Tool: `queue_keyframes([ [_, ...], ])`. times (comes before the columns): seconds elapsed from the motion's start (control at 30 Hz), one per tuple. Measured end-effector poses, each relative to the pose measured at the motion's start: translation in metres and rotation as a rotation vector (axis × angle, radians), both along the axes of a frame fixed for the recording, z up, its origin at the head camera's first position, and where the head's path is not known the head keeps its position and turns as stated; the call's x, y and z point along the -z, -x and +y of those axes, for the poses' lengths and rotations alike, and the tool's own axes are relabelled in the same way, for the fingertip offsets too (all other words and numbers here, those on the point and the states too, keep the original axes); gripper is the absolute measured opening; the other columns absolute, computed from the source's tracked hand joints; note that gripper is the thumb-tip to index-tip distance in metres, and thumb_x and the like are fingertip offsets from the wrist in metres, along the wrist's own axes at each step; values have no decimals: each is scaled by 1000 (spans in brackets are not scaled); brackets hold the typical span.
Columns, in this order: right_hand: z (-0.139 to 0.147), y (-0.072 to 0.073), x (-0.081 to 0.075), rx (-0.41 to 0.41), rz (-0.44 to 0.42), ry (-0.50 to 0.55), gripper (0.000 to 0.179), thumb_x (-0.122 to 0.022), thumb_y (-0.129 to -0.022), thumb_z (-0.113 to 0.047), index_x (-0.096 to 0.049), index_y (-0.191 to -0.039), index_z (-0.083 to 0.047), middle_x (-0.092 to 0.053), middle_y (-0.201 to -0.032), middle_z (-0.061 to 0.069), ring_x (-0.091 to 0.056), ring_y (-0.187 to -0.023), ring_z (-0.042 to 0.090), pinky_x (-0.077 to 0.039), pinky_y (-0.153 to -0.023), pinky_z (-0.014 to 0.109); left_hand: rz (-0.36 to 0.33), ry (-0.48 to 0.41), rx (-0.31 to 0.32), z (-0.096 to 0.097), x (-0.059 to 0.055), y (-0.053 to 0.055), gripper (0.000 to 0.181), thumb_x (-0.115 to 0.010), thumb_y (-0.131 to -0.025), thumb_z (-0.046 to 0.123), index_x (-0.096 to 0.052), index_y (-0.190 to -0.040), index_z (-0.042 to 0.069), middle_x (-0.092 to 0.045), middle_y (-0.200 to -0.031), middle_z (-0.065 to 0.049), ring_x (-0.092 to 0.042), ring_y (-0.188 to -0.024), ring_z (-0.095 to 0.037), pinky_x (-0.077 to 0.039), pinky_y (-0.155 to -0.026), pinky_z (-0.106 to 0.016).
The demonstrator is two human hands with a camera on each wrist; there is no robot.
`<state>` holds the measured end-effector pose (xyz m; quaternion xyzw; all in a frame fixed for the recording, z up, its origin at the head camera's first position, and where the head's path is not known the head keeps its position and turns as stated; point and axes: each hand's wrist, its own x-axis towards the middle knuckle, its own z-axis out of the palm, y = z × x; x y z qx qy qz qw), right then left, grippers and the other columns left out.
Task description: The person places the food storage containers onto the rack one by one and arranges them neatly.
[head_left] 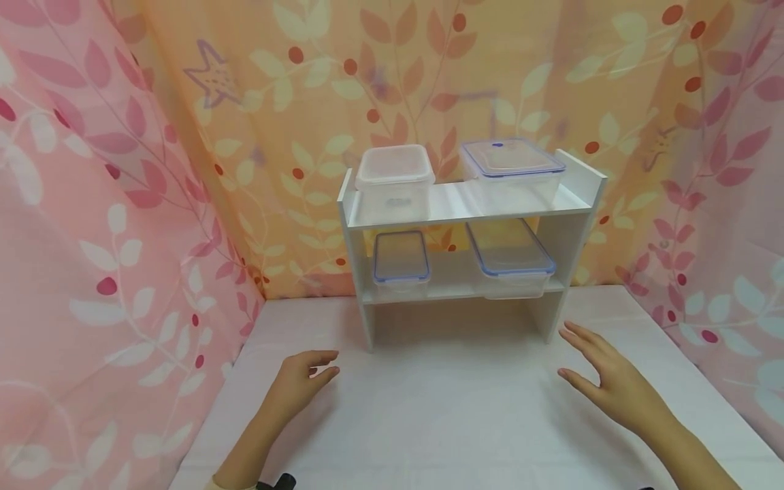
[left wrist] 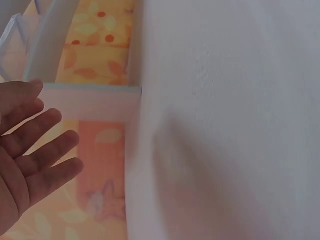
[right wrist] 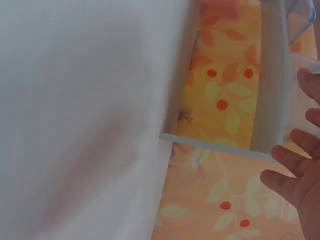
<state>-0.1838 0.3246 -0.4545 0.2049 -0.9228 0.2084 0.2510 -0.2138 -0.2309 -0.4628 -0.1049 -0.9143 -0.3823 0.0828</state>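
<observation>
My left hand hovers over the table in front of the shelf's left leg, holding nothing; its fingers spread in the left wrist view. On the other side my right hand is held above the table near the shelf's right leg, fingers apart and free of any object. Between and beyond them stands a white two-tier shelf. Its top carries a clear box with a whitish lid and a larger blue-rimmed box. On the lower tier sit a small blue-rimmed box and a wider blue-rimmed box.
A white cloth covers the table. Behind the shelf hangs an orange leaf-patterned curtain, with pink patterned curtains at both sides. The wider lower box juts past the shelf's front edge.
</observation>
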Motion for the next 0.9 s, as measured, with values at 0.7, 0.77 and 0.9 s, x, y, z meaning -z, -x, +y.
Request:
queue_keyframes([
  [0.7,26,-6,2,-39,163,-175,73,-73,-79,-46,-51,-140,-14,-49,-144,10,-45,-131,26,-11,-117,16,179,431,-26,-24,-12,-20,35,-74,-83,36,-70,-116,23,-69,-114,8,-63,-111,-17,-51,-94,-42],
  [0.77,29,-7,4,-43,194,-196,70,-63,-85,-56,-53,-139,-12,-50,-144,9,-45,-131,27,-11,-119,21,205,450,-21,-24,-14,-20,36,-74,-84,37,-70,-116,23,-69,-115,7,-63,-112,-18,-51,-94,-43],
  [0.9,34,-8,7,-46,247,-225,73,-44,-91,-66,-56,-135,-9,-53,-140,11,-43,-135,28,-10,-121,31,302,488,0,-24,-11,-19,38,-74,-83,38,-71,-115,20,-69,-116,2,-61,-114,-22,-51,-94,-45],
])
